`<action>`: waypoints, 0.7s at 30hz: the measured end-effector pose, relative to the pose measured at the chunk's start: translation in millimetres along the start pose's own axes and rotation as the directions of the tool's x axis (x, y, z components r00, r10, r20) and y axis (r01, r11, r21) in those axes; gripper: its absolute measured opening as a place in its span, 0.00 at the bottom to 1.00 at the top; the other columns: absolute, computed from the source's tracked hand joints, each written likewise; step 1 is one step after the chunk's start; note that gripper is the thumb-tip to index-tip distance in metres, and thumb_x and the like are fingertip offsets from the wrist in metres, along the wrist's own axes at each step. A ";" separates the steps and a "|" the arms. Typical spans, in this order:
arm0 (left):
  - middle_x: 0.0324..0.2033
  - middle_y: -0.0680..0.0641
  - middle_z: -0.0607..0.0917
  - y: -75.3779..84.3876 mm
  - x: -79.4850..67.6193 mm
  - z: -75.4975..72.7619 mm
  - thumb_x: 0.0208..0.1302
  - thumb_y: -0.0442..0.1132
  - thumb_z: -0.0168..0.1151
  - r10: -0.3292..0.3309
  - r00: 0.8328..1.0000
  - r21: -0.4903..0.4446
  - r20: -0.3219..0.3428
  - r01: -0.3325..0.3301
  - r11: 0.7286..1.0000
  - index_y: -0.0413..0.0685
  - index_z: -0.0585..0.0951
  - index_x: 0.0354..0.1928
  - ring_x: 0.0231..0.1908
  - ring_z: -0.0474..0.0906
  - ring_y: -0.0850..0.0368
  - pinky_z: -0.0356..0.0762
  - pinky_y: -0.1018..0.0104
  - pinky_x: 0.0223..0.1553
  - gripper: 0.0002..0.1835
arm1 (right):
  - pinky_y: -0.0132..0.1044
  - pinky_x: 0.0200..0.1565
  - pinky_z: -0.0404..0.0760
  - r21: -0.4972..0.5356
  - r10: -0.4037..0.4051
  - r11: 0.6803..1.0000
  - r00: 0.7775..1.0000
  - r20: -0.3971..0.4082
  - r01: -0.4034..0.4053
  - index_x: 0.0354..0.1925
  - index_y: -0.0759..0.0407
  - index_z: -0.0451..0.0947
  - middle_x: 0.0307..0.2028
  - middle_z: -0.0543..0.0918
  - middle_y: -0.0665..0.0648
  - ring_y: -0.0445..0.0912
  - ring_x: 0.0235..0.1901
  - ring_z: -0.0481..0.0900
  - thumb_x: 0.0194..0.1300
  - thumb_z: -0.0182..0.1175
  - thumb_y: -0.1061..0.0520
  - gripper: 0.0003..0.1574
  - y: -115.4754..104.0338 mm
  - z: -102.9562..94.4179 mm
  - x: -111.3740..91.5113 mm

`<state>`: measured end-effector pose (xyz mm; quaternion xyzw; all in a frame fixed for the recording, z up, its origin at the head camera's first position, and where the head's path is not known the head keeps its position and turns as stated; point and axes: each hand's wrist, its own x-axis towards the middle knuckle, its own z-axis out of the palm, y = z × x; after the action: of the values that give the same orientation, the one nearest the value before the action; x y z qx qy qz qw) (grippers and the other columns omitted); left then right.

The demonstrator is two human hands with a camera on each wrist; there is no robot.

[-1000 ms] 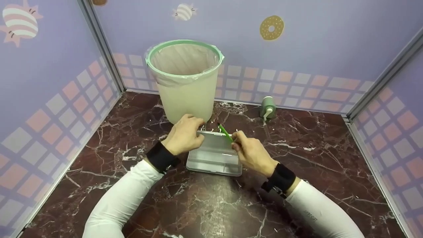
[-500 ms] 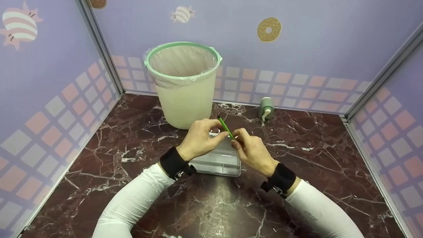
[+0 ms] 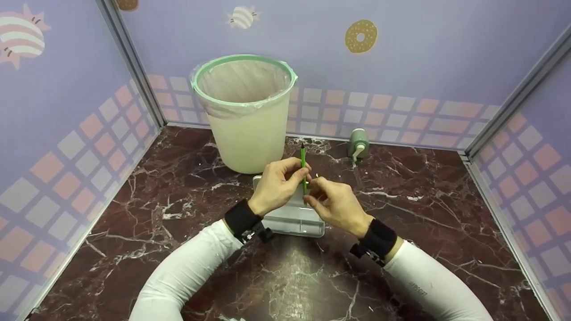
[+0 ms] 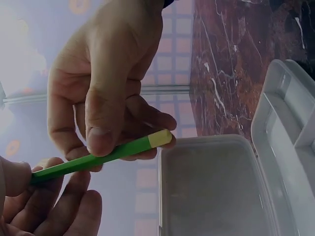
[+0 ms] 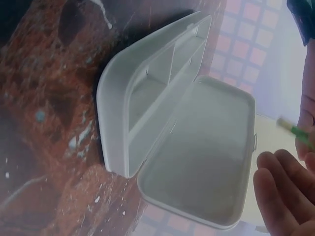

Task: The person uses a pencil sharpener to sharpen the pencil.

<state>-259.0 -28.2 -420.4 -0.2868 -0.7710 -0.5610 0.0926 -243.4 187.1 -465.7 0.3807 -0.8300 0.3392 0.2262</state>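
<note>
A green pencil [image 3: 303, 157] points up and away with its dark tip, and its cream end [image 4: 160, 138] shows in the left wrist view. My left hand [image 3: 277, 187] pinches the pencil at its middle, between thumb and fingers. Close by on the right, my right hand [image 3: 341, 204] has its thumb and index finger spread apart, right beside the pencil's lower end. Below both hands lies a pale grey-white pencil box [image 5: 115, 118] with its lid [image 5: 202, 142] swung open. Dividers split the box into compartments. Part of the lid is hidden by my hands in the head view.
Behind the box stands a tall bin [image 3: 250, 138] with a green rim and a plastic liner. A small green pump bottle [image 3: 358, 141] is against the back wall. Patterned panels enclose the dark red marbled countertop [image 3: 401, 214] on three sides.
My left hand has moved right from the box lid's edge and taken hold of the pencil. The pencil has turned more upright, and my right hand's fingers have spread.
</note>
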 end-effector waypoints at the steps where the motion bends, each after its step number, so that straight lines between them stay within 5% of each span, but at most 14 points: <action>1: 0.37 0.41 0.95 0.1 0.5 0.6 0.81 0.36 0.65 -0.004 1.000 -0.013 0.001 0.004 1.000 0.41 0.90 0.47 0.38 0.93 0.47 0.86 0.70 0.43 0.07 | 0.41 0.36 0.93 -0.004 -0.009 1.000 1.000 -0.001 0.009 0.51 0.63 0.83 0.37 0.94 0.56 0.46 0.33 0.95 0.74 0.73 0.61 0.12 0.4 -1.7 -0.2; 5: 0.33 0.38 0.91 0.5 2.1 2.3 0.83 0.34 0.62 -0.031 0.999 -0.064 0.015 0.032 0.997 0.38 0.88 0.49 0.31 0.89 0.55 0.83 0.71 0.34 0.08 | 0.41 0.37 0.94 -0.046 -0.035 0.998 0.999 -0.019 0.034 0.48 0.63 0.84 0.39 0.94 0.58 0.49 0.34 0.94 0.72 0.74 0.60 0.11 3.2 -10.8 0.3; 9: 0.31 0.42 0.87 -1.1 2.2 3.1 0.83 0.36 0.62 -0.035 0.999 -0.012 0.016 0.035 0.999 0.39 0.88 0.49 0.27 0.78 0.66 0.75 0.73 0.31 0.09 | 0.42 0.38 0.94 -0.107 -0.030 0.994 0.998 -0.050 0.025 0.44 0.61 0.84 0.37 0.93 0.58 0.51 0.34 0.93 0.70 0.76 0.60 0.10 9.6 -21.6 3.1; 13: 0.32 0.44 0.87 -3.3 1.6 3.3 0.83 0.37 0.63 -0.039 0.999 0.052 0.021 0.038 0.998 0.41 0.89 0.48 0.29 0.75 0.67 0.72 0.72 0.34 0.08 | 0.44 0.39 0.94 -0.168 -0.002 0.986 0.998 -0.057 -0.008 0.43 0.60 0.85 0.37 0.93 0.59 0.51 0.34 0.92 0.70 0.76 0.59 0.09 16.8 -35.9 7.4; 21: 0.30 0.48 0.85 -4.5 -0.5 0.1 0.82 0.37 0.63 -0.054 0.995 0.165 0.083 0.040 0.986 0.42 0.89 0.46 0.28 0.74 0.64 0.71 0.72 0.33 0.08 | 0.52 0.41 0.90 -0.291 0.209 0.930 0.975 -0.081 -0.223 0.45 0.61 0.86 0.39 0.93 0.63 0.57 0.34 0.90 0.71 0.75 0.53 0.13 58.7 -70.7 26.1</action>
<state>-261.1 -29.3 -424.4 -0.2842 -0.8242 -0.4850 0.0686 -297.1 254.8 -424.9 0.2402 -0.9027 0.2419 0.2626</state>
